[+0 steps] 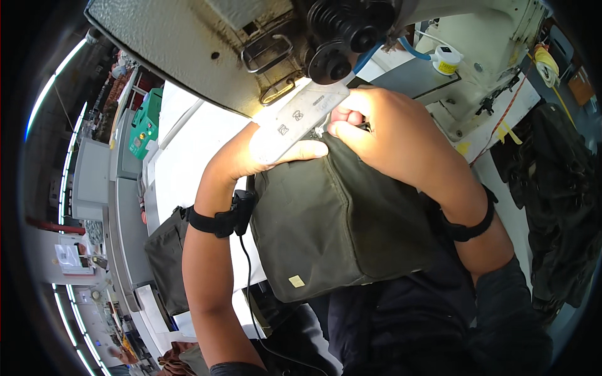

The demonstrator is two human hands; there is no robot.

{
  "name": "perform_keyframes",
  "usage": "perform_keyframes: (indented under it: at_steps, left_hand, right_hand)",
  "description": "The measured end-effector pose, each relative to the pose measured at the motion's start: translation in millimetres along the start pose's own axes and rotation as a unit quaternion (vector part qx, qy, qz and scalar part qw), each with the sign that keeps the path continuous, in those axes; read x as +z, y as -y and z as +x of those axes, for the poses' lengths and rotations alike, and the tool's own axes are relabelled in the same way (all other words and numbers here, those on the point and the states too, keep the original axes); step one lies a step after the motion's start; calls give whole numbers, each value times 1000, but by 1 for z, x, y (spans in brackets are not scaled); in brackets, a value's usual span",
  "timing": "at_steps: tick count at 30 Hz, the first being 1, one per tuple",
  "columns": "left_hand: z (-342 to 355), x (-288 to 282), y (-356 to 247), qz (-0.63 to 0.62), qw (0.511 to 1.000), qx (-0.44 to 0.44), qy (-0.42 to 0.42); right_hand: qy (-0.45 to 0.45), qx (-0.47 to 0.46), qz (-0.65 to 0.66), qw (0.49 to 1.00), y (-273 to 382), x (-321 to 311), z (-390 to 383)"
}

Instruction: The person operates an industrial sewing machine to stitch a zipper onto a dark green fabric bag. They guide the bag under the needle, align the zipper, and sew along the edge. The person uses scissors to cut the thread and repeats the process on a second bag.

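The bag (307, 219), dark green, is at the centre of the view, its upper edge beneath the head of the sewing machine (182, 44), which fills 11 to 12 o'clock. A raised seam runs down its front; a pale label (296, 282) sits at the bag's 7 o'clock.

Left hand (266, 153): at the bag's 11 o'clock, thumb extended flat along the upper edge. Its other fingers are hidden behind the white bar (301, 122); whether they grip cannot be told.

Right hand (382, 119): at the bag's 12 to 1 o'clock, fingers curled, thumb drawn in, closed on the upper edge. The exact part pinched is obscured.

A black band (216, 220) is on the left forearm, with a cable (249, 276) running from it; a second band (467, 232) is on the right.

Surroundings: second bag (166, 257) at 8 o'clock, green box (146, 123) at 10, dark fabric (561, 207) at 3.
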State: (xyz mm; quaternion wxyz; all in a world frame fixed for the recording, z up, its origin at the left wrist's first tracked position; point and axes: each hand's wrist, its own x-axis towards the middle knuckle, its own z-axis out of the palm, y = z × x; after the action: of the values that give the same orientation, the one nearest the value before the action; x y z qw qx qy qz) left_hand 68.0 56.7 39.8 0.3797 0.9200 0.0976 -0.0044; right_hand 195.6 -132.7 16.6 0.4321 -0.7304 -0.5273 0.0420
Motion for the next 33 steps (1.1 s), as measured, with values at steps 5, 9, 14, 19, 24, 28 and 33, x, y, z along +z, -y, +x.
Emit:
perform_keyframes:
  at_steps: [5, 9, 14, 19, 24, 28, 33]
  left_hand:
    - [1, 2, -1, 8, 1000, 3, -3]
    - [-3, 0, 0, 13, 1000, 0, -5]
    - [-12, 2, 2, 18, 1000, -6, -7]
    - [-9, 3, 3, 18, 1000, 2, -6]
    - [-9, -2, 1, 16, 1000, 2, -7]
    - [-6, -4, -2, 16, 1000, 6, -10]
    - [-7, -6, -4, 27, 1000, 4, -13]
  right_hand:
    - [17, -21, 11, 1000, -5, 4, 6]
    - [103, 8, -6, 995, -6, -7, 20]
    - [129, 11, 18, 991, -12, -13, 28]
    - [140, 32, 58, 988, -12, -17, 28]
    - [182, 48, 19, 982, -11, -19, 36]
    - [169, 36, 31, 985, -15, -17, 35]
    - [161, 41, 43, 985, -12, -20, 32]
